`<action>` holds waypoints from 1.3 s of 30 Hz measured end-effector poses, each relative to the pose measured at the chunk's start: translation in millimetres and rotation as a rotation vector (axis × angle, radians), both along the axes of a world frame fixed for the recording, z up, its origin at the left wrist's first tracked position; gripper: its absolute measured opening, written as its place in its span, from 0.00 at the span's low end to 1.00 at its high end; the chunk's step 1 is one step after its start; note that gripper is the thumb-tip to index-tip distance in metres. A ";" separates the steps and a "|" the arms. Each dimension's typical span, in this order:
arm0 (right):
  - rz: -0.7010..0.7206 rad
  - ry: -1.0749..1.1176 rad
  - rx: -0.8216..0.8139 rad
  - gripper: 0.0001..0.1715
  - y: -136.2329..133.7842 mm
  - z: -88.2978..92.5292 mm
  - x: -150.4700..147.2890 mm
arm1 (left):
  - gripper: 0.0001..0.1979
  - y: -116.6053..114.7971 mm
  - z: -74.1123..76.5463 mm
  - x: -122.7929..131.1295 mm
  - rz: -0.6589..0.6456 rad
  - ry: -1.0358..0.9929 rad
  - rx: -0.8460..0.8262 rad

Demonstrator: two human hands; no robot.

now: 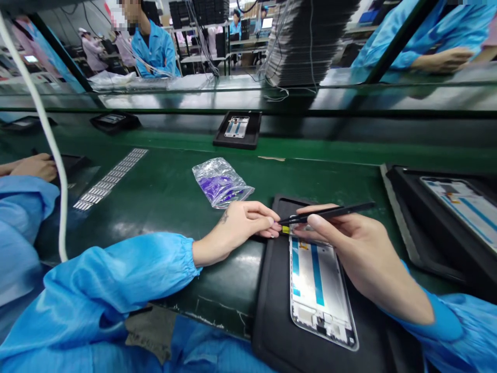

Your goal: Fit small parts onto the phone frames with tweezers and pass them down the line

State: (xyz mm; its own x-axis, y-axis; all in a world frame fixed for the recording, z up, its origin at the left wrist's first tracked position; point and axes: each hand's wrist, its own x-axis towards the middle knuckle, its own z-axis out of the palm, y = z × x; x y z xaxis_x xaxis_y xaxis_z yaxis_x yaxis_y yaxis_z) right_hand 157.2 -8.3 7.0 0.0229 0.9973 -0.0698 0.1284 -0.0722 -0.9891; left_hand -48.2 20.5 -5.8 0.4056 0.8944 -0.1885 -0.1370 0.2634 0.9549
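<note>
A white phone frame with blue strips lies in a black tray in front of me. My right hand grips black tweezers, their tip pointing left at the frame's top left corner. My left hand rests at that same corner, fingertips pinched on a small yellow-tipped piece by the tweezers' tip. Both sleeves are blue.
A clear bag of purple parts lies on the green mat behind my left hand. A sheet of small metal parts sits left. Other black trays with frames stand at right and on the belt. Another person's hand is at left.
</note>
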 end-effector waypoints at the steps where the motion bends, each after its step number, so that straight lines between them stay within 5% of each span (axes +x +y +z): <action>1: -0.005 -0.020 0.011 0.21 -0.3 0.6 1.1 | 0.03 0.3 0.1 -0.2 0.001 0.007 0.011; 6: -0.019 -0.115 0.097 0.19 -3.0 7.2 3.1 | 0.04 2.5 -2.6 -2.8 -0.018 0.021 0.128; 13: -0.041 -0.194 0.159 0.15 -7.0 16.2 3.4 | 0.05 4.1 0.2 -3.0 -0.023 -0.008 0.045; 20: -0.058 -0.202 0.195 0.14 -4.9 19.8 7.1 | 0.08 10.2 -8.8 -9.6 -0.136 0.181 0.314; 27: -0.087 -0.225 0.187 0.15 -5.9 21.5 5.5 | 0.04 9.0 -5.8 -5.2 -0.085 0.056 0.089; 35: -0.016 -0.212 0.175 0.15 -6.9 15.7 5.4 | 0.09 7.9 -4.3 -6.1 -0.151 0.071 0.212; 39: 0.011 -0.220 0.184 0.13 -6.6 14.5 5.5 | 0.05 4.8 -5.0 -5.5 -0.136 0.018 0.122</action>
